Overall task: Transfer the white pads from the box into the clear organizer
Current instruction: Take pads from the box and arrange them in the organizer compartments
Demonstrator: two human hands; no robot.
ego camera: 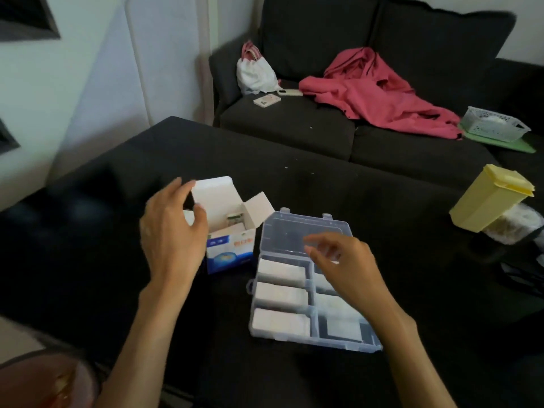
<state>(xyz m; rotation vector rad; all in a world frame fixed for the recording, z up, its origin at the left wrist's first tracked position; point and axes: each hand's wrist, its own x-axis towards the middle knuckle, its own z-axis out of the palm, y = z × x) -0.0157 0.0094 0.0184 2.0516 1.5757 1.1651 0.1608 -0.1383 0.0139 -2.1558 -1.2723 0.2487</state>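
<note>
Left hand (172,231) pinches the white-and-blue cardboard box (228,231) flap, right hand (338,260) loosely curled over the clear plastic organizer (312,290); tugging risks tipping the light box.

one head-worn view looks forward and down, close over the black table (294,184), sofa (323,119) beyond.
</note>
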